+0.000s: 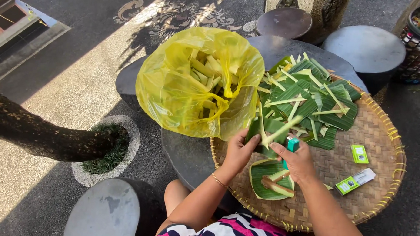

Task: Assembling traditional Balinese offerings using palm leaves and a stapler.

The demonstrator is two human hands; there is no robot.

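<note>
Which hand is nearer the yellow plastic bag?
Left. The left hand sits just below the yellow plastic bag, nearly touching it; the right hand is farther right, over the woven tray.

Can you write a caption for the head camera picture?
Two hands, left hand and right hand, fold a green leaf over a woven tray.

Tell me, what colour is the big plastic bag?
Yellow: the plastic bag shows best in the head view.

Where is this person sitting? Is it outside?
Probably outside, in a sunny courtyard or garden: a tree trunk casts shade on pebbled ground, and round stone stools surround a stone table.
</note>
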